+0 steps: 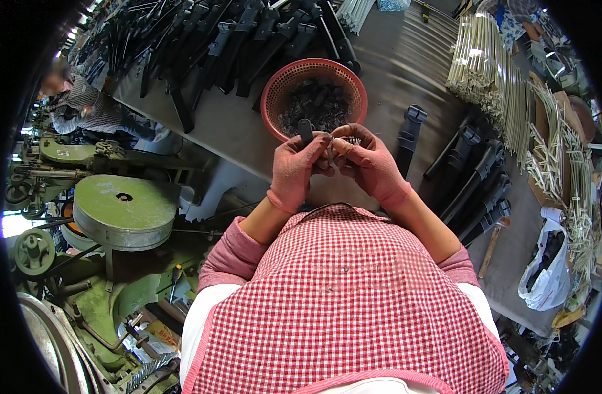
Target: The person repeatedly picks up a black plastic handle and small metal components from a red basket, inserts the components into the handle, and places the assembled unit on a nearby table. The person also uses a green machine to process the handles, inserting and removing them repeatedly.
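Note:
Both my hands wear pink gloves and work close together at the near rim of a red perforated plastic basket (270, 88). My left hand (300, 167) is closed on a small flat black piece (305, 129) with a rounded end and a hole, which sticks up past the thumb. Fingers of my right hand (373, 164) pinch a small ribbed metal part that looks like a spring (351, 140). The fingertips nearly meet, so whether the two parts touch is hidden. Inside the basket lies a heap of small black parts (317, 105).
Long black parts with clamps (225, 49) pile across the far left; similar ones (472, 171) lie at right. Bundles of thin metal rods (475, 62), a white plastic bag (547, 266) and a wooden-handled hammer (491, 246) are rightward. Green machinery (124, 203) stands left; a person (84, 105) sits beyond.

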Demonstrator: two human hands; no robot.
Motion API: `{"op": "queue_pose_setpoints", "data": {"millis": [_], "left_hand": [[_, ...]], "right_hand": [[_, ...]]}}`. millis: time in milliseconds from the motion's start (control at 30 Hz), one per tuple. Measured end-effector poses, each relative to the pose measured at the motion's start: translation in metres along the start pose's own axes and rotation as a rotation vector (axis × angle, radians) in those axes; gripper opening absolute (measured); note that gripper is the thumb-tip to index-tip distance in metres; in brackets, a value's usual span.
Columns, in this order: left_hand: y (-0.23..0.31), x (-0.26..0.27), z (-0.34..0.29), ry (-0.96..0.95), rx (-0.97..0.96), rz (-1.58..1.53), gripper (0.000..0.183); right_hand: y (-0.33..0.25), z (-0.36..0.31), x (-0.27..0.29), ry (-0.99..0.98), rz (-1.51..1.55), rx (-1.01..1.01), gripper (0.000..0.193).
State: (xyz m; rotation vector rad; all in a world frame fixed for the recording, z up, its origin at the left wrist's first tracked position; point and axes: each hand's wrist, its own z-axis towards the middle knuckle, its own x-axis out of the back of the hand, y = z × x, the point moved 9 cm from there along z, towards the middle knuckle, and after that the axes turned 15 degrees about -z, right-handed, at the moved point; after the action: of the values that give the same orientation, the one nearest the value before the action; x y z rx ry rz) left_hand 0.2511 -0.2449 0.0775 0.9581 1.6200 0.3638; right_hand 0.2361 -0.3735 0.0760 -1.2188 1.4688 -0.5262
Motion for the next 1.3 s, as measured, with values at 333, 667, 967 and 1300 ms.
{"op": "queue_pose_setpoints", "data": {"millis": [333,667,967,1300], "left_hand": [[-0.016,-0.007,-0.007,-0.275,0.123,0.043,0.030],[-0.027,0.015,-0.012,-0.256,0.139,0.071,0.025],[-0.043,0.046,0.003,-0.162,0.215,0.036,0.020],[-0.010,0.087,0.125,-0.270,-0.415,1.454,0.023]], "right_hand": [[-0.012,-0.010,0.007,0.146,-0.514,0.179,0.018],[0.011,-0.009,0.003,0.107,-0.545,0.144,0.019],[0.024,0.002,0.009,0.195,-0.665,0.093,0.026],[0.097,0.045,0.090,0.197,-1.699,-0.129,0.029]]}}
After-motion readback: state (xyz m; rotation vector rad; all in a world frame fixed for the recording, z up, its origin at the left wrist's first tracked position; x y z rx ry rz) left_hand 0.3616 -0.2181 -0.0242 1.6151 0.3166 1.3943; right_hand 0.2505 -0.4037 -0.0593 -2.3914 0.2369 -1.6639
